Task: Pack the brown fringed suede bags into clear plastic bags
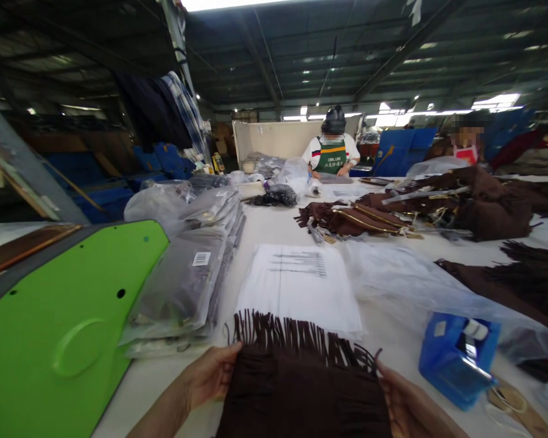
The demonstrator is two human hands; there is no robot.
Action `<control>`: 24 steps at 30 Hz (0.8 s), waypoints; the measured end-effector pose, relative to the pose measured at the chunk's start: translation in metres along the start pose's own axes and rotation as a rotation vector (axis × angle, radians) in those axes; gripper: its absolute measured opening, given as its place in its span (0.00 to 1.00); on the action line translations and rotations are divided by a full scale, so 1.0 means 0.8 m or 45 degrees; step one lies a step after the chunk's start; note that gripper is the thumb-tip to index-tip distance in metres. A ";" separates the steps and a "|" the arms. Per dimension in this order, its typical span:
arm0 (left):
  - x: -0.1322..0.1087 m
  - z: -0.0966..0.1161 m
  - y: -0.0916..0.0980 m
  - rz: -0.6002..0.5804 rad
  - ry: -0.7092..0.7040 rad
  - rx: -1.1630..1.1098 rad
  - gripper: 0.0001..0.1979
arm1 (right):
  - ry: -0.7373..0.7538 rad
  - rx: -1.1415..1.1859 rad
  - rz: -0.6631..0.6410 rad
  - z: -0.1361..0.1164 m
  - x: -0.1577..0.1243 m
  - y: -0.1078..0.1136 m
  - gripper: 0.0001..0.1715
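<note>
A dark brown fringed scarf (301, 395) spans the gap between my two hands, its fringe pointing away from me. My left hand (210, 374) pinches its left edge near the fringe. On the opposite edge, my right hand (404, 398) is closed on the scarf, with some fingers hidden behind the cloth. The fringe tips overlap a white sheet (256, 286) with dark printed lines, lying flat on the table. The lower part of the scarf runs out of view at the bottom.
Bagged grey garments (173, 280) are stacked at left beside a green machine panel (73, 304). A blue tape dispenser (456, 359) and clear plastic bags (420, 280) lie at right. More brown scarves (488, 201) are heaped beyond. A co-worker (333, 152) in a green apron works across the table.
</note>
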State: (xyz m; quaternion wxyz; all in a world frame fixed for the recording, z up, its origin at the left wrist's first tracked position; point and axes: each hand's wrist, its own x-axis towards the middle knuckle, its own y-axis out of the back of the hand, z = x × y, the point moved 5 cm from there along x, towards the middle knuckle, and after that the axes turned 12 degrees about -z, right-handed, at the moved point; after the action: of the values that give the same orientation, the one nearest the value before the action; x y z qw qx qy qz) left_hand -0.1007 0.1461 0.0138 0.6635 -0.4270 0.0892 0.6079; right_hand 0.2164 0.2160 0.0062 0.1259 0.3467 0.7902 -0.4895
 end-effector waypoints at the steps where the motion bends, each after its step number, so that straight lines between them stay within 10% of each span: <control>1: 0.008 0.003 -0.002 -0.043 0.025 -0.066 0.25 | -0.029 0.033 -0.073 -0.002 0.006 -0.013 0.21; 10: 0.073 0.024 -0.017 -0.384 0.152 -0.293 0.21 | -0.156 0.131 -0.323 -0.010 0.054 -0.003 0.33; 19: 0.115 0.039 -0.057 -0.813 0.294 -0.113 0.20 | -0.048 -0.147 -0.334 -0.027 0.142 0.033 0.18; 24: 0.132 0.043 -0.081 -0.877 0.366 0.032 0.22 | -0.039 -0.190 -0.365 -0.028 0.123 0.016 0.20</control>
State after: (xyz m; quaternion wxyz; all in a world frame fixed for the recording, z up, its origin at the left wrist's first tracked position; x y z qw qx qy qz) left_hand -0.0315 0.2529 -0.0025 0.8150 -0.5046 0.0402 0.2819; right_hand 0.1566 0.2806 -0.0450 0.0922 0.2126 0.8637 -0.4476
